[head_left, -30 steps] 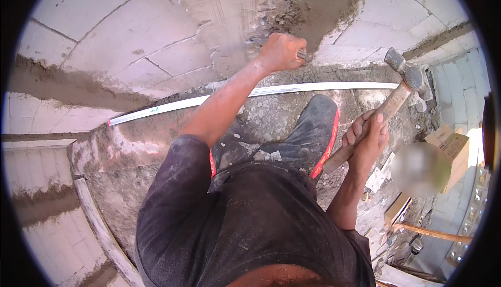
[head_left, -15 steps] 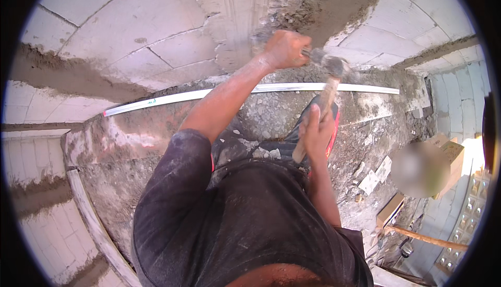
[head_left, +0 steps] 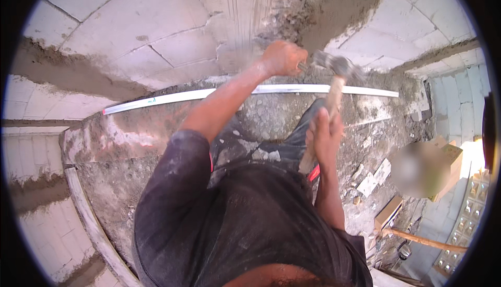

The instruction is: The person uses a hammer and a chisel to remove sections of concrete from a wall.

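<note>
Left hand (head_left: 284,59) clenches metal rod (head_left: 302,67); right hand (head_left: 325,134) grips hammer (head_left: 335,94). Its blurred head sits just right of rod's end.

Head-worn fisheye view, directed steeply downward from above the wearer. The torso (head_left: 255,208) fills the lower centre at close range; the block wall (head_left: 130,21) stands farther off, across the upper frame.

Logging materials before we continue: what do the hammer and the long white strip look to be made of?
Hammer handle: likely wood, matte and bare-looking, given its pale brown colour.
Hammer head: probably steel, from its grey sheen, though blurred.
Long white strip: smooth and bright; coated metal or plastic, can't tell.
</note>
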A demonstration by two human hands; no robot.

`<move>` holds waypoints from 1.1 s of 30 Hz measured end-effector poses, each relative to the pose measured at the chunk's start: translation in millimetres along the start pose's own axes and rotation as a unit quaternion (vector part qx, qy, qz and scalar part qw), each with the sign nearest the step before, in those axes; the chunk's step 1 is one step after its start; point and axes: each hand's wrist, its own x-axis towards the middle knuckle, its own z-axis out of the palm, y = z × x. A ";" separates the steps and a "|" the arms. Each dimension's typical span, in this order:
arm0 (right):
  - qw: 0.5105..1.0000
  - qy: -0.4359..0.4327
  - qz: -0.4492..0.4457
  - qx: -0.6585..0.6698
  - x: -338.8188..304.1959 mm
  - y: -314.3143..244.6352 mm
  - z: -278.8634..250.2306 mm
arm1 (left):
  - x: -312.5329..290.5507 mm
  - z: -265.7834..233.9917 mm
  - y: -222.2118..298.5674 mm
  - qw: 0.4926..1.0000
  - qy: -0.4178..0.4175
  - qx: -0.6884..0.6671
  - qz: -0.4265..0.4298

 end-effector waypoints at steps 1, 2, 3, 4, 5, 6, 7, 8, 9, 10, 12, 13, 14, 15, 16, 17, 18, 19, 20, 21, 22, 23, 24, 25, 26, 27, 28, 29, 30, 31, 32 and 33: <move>1.000 0.001 -0.023 0.017 0.3 -5.5 -5.2 | -0.7 -1.7 -3.7 1.000 0.006 -0.013 0.020; 1.000 -0.003 -0.020 0.014 2.1 -14.7 -9.8 | 3.5 -3.3 -3.4 1.000 0.007 -0.013 0.015; 0.991 0.023 -0.114 0.060 0.0 -26.3 -11.7 | 7.3 -7.9 -2.5 1.000 0.023 -0.019 -0.007; 0.971 0.049 -0.207 0.106 -1.5 -33.9 -11.7 | 6.5 -9.7 -0.8 0.998 0.039 -0.025 -0.030; 0.952 0.117 -0.225 0.172 -1.2 -38.4 -2.7 | 7.1 -10.4 -0.6 0.999 0.037 -0.022 -0.029; 0.950 0.121 -0.231 0.173 7.2 -17.5 -2.3 | 14.7 -10.2 1.5 0.998 0.045 -0.030 -0.028; 0.930 0.202 -0.307 -0.019 19.4 24.7 -4.5 | 22.8 -9.0 4.5 0.998 0.052 -0.039 -0.024; 0.869 0.265 -0.363 -0.209 27.0 30.3 6.4 | 19.6 -9.0 3.5 0.998 0.052 -0.037 -0.025; 0.807 0.234 -0.418 -0.345 27.4 28.8 2.4 | 16.0 -9.3 2.4 0.998 0.052 -0.027 -0.026; 0.718 0.213 -0.480 -0.456 30.6 24.1 -1.8 | 13.5 -9.1 1.4 0.998 0.052 -0.019 -0.027; 1.000 -0.009 0.024 0.003 9.6 -2.3 -4.9 | 0.9 -9.8 0.4 0.998 0.055 -0.026 -0.032; 0.999 0.035 0.003 0.030 -0.7 -8.9 -5.2 | 1.1 -10.9 -1.8 0.997 0.063 -0.030 -0.030; 0.999 0.031 0.006 0.019 -1.5 -24.2 -8.1 | 4.1 -7.8 0.1 0.996 0.069 -0.034 -0.039; 0.987 0.053 -0.123 0.088 -3.9 -39.6 -7.3 | 8.1 -8.6 -0.5 0.995 0.075 -0.032 -0.049; 0.953 0.074 -0.248 0.157 -4.9 -45.7 -6.7 | 7.5 -8.2 0.0 0.995 0.080 -0.029 -0.059; 0.951 0.076 -0.253 0.158 -2.1 -47.4 -5.2 | 11.8 -7.3 -1.6 0.995 0.082 -0.028 -0.053; 0.968 0.056 -0.204 0.133 1.6 -46.0 -3.5 | 13.5 -5.6 -2.7 0.994 0.088 -0.033 -0.053; 0.981 0.036 -0.155 0.108 5.9 -42.6 -1.7 | 15.4 -5.0 -4.0 0.993 0.095 -0.039 -0.053; 0.991 0.015 -0.106 0.080 13.0 -37.1 -3.0 | 20.7 -3.6 -4.8 0.993 0.099 -0.038 -0.047; 0.997 -0.009 -0.047 0.054 14.9 -27.4 -2.0 | 15.8 -2.8 -4.5 0.995 0.075 -0.030 -0.051; 0.999 -0.032 0.011 0.027 15.7 -18.8 -1.6 | 10.8 -2.0 -4.0 0.997 0.051 -0.022 -0.055; 0.996 -0.053 0.066 -0.001 17.5 -14.1 -2.3 | 8.7 -2.6 -2.9 0.997 0.051 -0.022 -0.053; 0.997 -0.052 0.065 0.000 13.6 -10.5 -7.3 | 3.6 -3.8 -1.0 0.997 0.028 -0.017 -0.065; 0.998 -0.032 0.052 0.032 4.7 -6.9 -16.5 | -2.0 -5.2 1.6 0.997 0.005 -0.011 -0.076; 0.997 -0.012 0.040 0.065 -2.5 -4.2 -26.2 | -7.1 -5.1 7.3 0.997 0.004 -0.009 -0.076; 0.997 -0.001 0.043 0.070 -7.7 -8.5 -32.8 | -13.8 -4.0 15.2 0.994 -0.043 -0.013 -0.103; 0.996 0.001 0.046 0.077 -8.6 -5.7 -39.7 | -21.6 -3.3 24.2 0.987 -0.091 -0.016 -0.131; 0.994 0.021 0.042 0.095 -8.6 -3.4 -45.2 | -34.0 0.1 30.4 0.970 -0.122 -0.075 -0.194; 0.992 0.043 0.038 0.116 -8.4 -0.3 -48.3 | -50.4 5.4 35.7 0.945 -0.155 -0.132 -0.254; 0.991 0.079 0.055 0.091 -6.4 8.0 -55.4 | -62.1 25.0 44.5 0.916 -0.172 -0.192 -0.307; 0.988 0.097 0.059 0.107 -7.5 15.1 -59.3 | -77.4 29.3 56.3 0.882 -0.191 -0.233 -0.364; 0.987 0.086 0.081 0.107 -8.6 23.1 -62.1 | -94.1 31.2 67.8 0.876 -0.199 -0.205 -0.389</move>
